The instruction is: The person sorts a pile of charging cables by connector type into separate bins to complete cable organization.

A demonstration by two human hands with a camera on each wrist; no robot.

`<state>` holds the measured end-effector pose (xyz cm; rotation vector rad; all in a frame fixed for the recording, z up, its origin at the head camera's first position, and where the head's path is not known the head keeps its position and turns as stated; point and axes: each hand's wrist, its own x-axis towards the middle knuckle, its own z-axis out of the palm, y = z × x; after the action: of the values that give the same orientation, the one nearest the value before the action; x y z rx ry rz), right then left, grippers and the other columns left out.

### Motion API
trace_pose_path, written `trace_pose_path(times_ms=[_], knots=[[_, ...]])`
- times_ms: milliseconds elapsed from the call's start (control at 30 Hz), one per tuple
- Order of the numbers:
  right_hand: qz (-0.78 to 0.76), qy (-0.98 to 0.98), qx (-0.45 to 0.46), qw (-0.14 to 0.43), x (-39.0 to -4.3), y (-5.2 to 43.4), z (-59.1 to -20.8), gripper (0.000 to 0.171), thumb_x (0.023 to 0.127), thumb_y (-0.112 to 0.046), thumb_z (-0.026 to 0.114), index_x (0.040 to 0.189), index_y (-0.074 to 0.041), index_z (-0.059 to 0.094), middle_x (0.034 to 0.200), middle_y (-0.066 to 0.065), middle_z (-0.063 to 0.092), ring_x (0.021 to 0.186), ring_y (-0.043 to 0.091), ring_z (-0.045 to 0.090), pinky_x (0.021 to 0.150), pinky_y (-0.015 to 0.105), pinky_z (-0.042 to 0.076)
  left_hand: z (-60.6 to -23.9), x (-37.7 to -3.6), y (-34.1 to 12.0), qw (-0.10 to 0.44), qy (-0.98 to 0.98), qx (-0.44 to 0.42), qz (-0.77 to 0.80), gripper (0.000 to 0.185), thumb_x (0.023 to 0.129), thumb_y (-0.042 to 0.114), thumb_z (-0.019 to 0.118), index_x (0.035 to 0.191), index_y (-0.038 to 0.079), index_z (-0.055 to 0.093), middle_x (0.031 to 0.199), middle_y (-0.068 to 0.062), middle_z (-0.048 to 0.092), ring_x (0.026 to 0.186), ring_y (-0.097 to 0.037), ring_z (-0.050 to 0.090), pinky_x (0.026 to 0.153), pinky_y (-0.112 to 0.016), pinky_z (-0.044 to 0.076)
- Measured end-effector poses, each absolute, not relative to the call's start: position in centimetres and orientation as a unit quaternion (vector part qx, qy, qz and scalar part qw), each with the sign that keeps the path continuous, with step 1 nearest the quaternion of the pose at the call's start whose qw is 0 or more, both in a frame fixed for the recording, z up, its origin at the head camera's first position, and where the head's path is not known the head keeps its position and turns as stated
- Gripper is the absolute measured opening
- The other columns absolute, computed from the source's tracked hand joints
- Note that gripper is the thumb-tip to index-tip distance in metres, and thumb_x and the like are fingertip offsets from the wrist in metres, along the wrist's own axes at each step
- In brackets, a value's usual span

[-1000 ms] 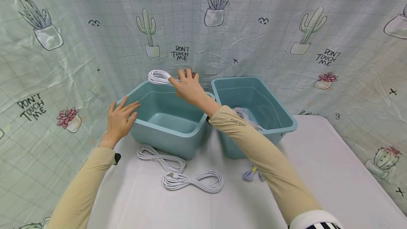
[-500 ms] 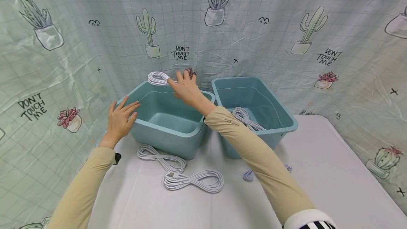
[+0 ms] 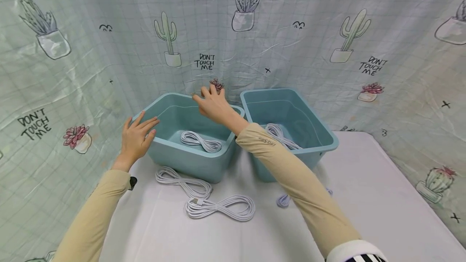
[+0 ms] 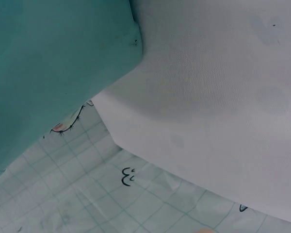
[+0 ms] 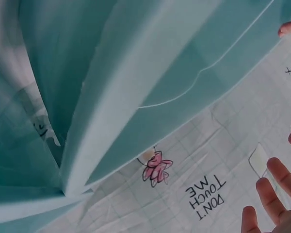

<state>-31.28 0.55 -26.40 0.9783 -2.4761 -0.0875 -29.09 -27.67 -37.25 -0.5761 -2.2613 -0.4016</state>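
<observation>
In the head view, a coiled white cable (image 3: 201, 141) lies on the floor of the left teal bin (image 3: 187, 154). Above that bin's far right part hovers my right hand (image 3: 214, 104), fingers spread and nothing in them. The right wrist view shows the same right hand (image 5: 276, 199) at its right edge, apart from the bin. My left hand (image 3: 138, 134) rests on the bin's left rim with straight fingers. In the left wrist view only the bin's outer wall (image 4: 58, 58) and the white tabletop show clearly.
Another coiled white cable (image 3: 282, 136) sits in the right teal bin (image 3: 329, 142). In front of the bins, white cable bundles (image 3: 185, 181) lie on the white table (image 3: 174, 233). A small purplish cable (image 3: 283, 201) is partly hidden by my right sleeve. A patterned curtain (image 3: 291, 43) hangs behind.
My right hand has let go of the white cable it held above the left bin. That cable now lies inside the bin. My left hand has stayed on the rim.
</observation>
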Motion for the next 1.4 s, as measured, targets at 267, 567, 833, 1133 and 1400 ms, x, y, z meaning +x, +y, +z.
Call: trace_pose_path(times_ms=[267,567,833,1133,1400], knots=[[-0.017,-0.916,0.344,0.207,-30.7,1.2,-25.3,0.029,0.093,-0.023,0.040,0.120,-0.023,0.049,0.107,0.005,0.046,0.095,0.025,0.036,0.069,0.038,0.031,-37.3,-29.1,-27.7,0.375,-0.886,-0.225,-0.156,0.047,0.092,0.042,0.036,0.113,0.009,0.063,0.117,-0.012,0.061,0.126,-0.035,0.039,0.105,-0.057,0.015],[0.015,-0.911,0.360,0.201,-29.7,3.3,-24.0,0.027,0.094,-0.019,0.041,0.119,-0.020,0.050,0.102,0.006,0.047,0.091,0.025,0.035,0.065,0.034,0.022,-37.3,-29.2,-27.8,0.378,-0.884,-0.226,-0.157,0.042,0.091,0.037,0.040,0.113,0.010,0.063,0.116,-0.012,0.061,0.125,-0.036,0.040,0.106,-0.057,0.016],[0.024,-0.898,0.377,0.225,-29.1,5.5,-23.6,0.024,0.093,-0.017,0.042,0.115,-0.019,0.052,0.100,0.006,0.049,0.088,0.025,0.036,0.062,0.032,0.021,-37.4,-29.4,-27.8,0.386,-0.879,-0.229,-0.162,0.058,0.093,0.051,0.027,0.112,0.009,0.063,0.116,-0.012,0.062,0.124,-0.036,0.041,0.105,-0.057,0.017],[0.036,-0.888,0.392,0.238,-28.3,7.5,-23.5,0.025,0.092,-0.014,0.045,0.115,-0.017,0.054,0.100,0.006,0.051,0.086,0.024,0.037,0.062,0.034,0.024,-37.2,-29.4,-27.7,0.388,-0.876,-0.234,-0.164,0.056,0.093,0.050,0.029,0.112,0.010,0.063,0.116,-0.012,0.061,0.124,-0.036,0.041,0.105,-0.057,0.017],[0.034,-0.890,0.389,0.234,-28.4,7.8,-24.0,0.027,0.093,-0.016,0.045,0.118,-0.017,0.053,0.101,0.007,0.050,0.083,0.024,0.035,0.061,0.032,0.021,-37.2,-29.2,-27.7,0.385,-0.878,-0.233,-0.162,0.055,0.093,0.048,0.030,0.111,0.009,0.064,0.116,-0.012,0.061,0.125,-0.035,0.041,0.104,-0.057,0.017]])
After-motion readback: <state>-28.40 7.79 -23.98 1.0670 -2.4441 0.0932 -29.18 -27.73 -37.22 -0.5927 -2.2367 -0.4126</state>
